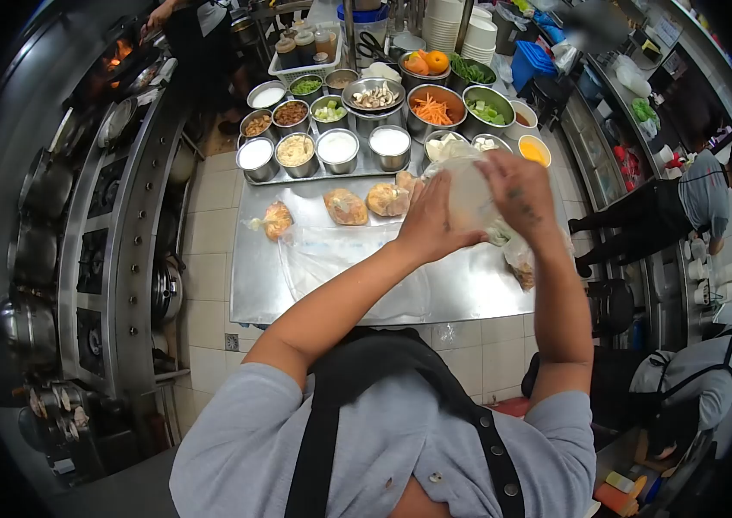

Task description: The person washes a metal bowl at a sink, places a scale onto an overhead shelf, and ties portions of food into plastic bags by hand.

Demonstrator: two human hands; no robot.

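Observation:
Above the right part of the steel table, my two hands hold a translucent, whitish plastic bag with a rounded shape. My left hand is closed against its left side, thumb along the bottom. My right hand grips its upper right, fingers bent over it; the fingertips are partly hidden. What the bag contains is hard to make out. Tied bags of orange-yellow food lie in a row left of my hands. Another filled bag sits below my right hand. A flat clear plastic sheet or bag lies before me.
Steel bowls of sliced carrots, mushrooms and white powder or liquid stand along the table's back. A stove runs down the left. One co-worker stands at the right counter, another bends lower right.

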